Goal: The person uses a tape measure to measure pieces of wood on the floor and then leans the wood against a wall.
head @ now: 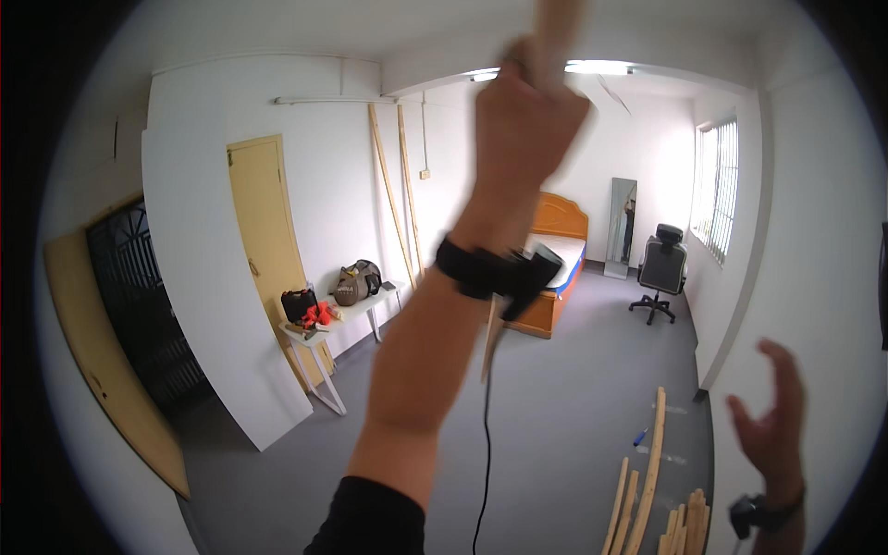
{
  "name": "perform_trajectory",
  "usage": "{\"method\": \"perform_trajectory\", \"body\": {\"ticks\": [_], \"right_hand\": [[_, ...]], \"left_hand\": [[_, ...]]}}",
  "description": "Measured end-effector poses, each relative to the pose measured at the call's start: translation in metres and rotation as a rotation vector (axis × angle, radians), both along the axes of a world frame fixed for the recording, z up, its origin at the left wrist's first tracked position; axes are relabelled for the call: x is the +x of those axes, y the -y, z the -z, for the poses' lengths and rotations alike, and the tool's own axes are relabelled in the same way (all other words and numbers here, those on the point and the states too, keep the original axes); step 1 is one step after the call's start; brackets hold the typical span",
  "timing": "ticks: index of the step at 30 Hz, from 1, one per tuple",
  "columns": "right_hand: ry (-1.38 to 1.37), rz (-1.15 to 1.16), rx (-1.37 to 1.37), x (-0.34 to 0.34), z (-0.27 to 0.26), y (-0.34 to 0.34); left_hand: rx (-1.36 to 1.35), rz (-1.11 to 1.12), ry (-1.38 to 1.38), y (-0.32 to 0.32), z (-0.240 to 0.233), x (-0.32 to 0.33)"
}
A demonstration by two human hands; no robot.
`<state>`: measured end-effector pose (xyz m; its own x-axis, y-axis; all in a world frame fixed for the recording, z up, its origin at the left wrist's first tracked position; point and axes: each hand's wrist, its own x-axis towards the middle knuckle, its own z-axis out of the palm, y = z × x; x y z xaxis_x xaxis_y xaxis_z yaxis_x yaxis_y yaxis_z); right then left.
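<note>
My left hand [531, 118] is raised high in front of me, its fingers closed around a blurred wooden strip [558, 31] that runs up past the top edge of the picture. A black strap with a small device [492, 274] sits on that wrist, and a black cable hangs below it. Behind the wrist, part of a light wooden strip [491, 340] shows; its upper part is hidden. At the lower right, my right hand [770, 416] is near the white wall with thumb and fingers apart, holding nothing. It also wears a black wrist device [756, 513].
Several wooden strips [649, 472] lie on the grey floor at lower right, beside a blue-handled tool [639, 437]. A white bench [361, 312] at left holds a bag [357, 283] and a black case [298, 305]. Farther back are a bed [538, 319], a mirror [619, 229] and an office chair [662, 267].
</note>
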<state>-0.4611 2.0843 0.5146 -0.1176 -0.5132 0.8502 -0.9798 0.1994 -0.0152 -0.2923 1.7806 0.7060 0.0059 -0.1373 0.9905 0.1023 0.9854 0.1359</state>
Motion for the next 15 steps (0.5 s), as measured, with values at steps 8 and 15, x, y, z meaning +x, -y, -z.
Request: {"method": "perform_trajectory", "body": {"ticks": [8, 15], "right_hand": [[0.331, -0.398, 0.134, -0.051, 0.145, 0.265], [0.698, -0.737, 0.067, -0.068, 0.205, 0.392]], "left_hand": [[-0.225, 0.518, -0.085, -0.007, -0.038, 0.023], [-0.339, 0.454, 0.071, 0.080, -0.041, 0.038]]}}
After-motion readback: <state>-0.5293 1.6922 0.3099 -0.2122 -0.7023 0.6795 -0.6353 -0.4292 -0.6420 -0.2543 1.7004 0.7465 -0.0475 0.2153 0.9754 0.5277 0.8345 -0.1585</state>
